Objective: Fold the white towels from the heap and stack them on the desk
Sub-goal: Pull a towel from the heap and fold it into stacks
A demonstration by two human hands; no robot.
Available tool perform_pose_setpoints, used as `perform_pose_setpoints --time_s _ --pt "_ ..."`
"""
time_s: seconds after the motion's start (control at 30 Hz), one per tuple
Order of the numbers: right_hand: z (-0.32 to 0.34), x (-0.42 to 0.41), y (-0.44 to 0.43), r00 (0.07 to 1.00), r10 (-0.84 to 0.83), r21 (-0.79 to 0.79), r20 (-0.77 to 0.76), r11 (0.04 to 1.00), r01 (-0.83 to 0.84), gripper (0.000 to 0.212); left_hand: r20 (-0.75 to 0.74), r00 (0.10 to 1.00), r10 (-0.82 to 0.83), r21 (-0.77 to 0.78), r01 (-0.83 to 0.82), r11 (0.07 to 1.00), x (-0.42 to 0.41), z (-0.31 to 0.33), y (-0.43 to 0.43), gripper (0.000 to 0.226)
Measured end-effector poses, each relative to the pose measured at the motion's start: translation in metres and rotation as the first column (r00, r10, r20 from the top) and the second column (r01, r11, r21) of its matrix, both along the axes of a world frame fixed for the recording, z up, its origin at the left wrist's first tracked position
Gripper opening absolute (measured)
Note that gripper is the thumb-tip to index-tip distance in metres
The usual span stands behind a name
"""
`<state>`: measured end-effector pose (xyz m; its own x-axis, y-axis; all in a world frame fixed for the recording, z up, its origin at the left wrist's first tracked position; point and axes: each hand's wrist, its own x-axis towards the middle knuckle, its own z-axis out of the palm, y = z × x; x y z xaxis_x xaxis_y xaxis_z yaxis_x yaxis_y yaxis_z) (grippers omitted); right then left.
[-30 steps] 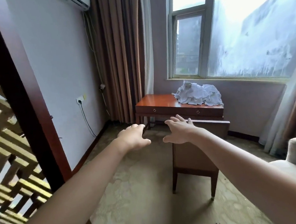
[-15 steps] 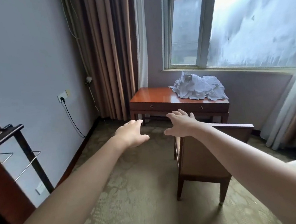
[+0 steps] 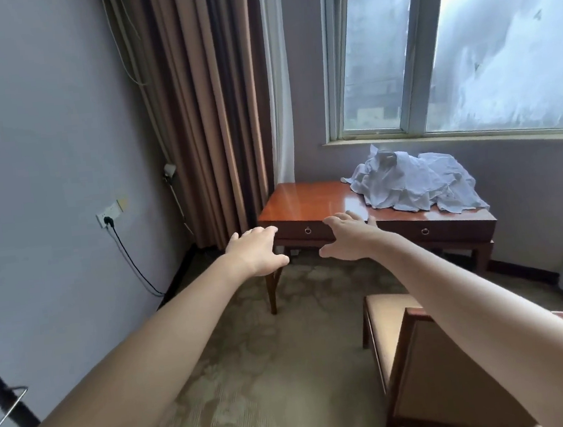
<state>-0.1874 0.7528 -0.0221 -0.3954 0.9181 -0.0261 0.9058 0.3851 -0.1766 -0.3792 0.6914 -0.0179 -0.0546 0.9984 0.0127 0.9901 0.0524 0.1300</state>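
Note:
A heap of crumpled white towels [image 3: 414,183] lies on the right half of a glossy reddish-brown desk [image 3: 306,200] under the window. Both my arms stretch forward in the air, well short of the desk. My left hand [image 3: 254,250] is empty, palm down, fingers relaxed. My right hand [image 3: 347,238] is also empty with fingers spread loosely. Neither hand touches the desk or the towels.
A wooden chair [image 3: 436,370] with a tan seat stands at lower right, between me and the desk. Brown curtains [image 3: 208,110] hang left of the window. A black cable [image 3: 133,258] runs down from a wall socket at left. A dark metal rack [image 3: 6,401] shows at lower left. Patterned carpet covers the floor.
The view has moved closer to the desk, which looms larger. The chair has slid down to the lower right. The rack at left has nearly left the view. Both hands stay empty.

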Motion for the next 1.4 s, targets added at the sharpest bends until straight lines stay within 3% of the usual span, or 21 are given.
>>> perform_pose_setpoints --time_s 0.37,0.73,1.0,1.4 --pt "-0.031 -0.062 0.197 0.996 -0.085 -0.019 -0.011 0.996 0.085 0.068 0.020 0.993 -0.116 -0.044 0.116 0.992 -0.065 -0.034 0.217 0.074" --pt "-0.054 -0.091 0.368 0.937 -0.340 -0.047 -0.082 0.940 0.337 0.071 -0.028 0.932 -0.363 -0.087 0.359 0.929 -0.097 -0.039 0.448 0.071" --pt "-0.061 -0.047 0.476 0.894 -0.447 -0.028 0.028 0.894 0.447 0.069 0.033 0.862 -0.506 -0.094 0.506 0.857 -0.053 -0.062 0.576 0.071" --pt "-0.052 0.070 0.676 0.859 -0.511 -0.001 -0.002 0.859 0.511 0.063 0.018 0.871 -0.492 -0.016 0.492 0.870 0.039 -0.052 0.789 0.061"
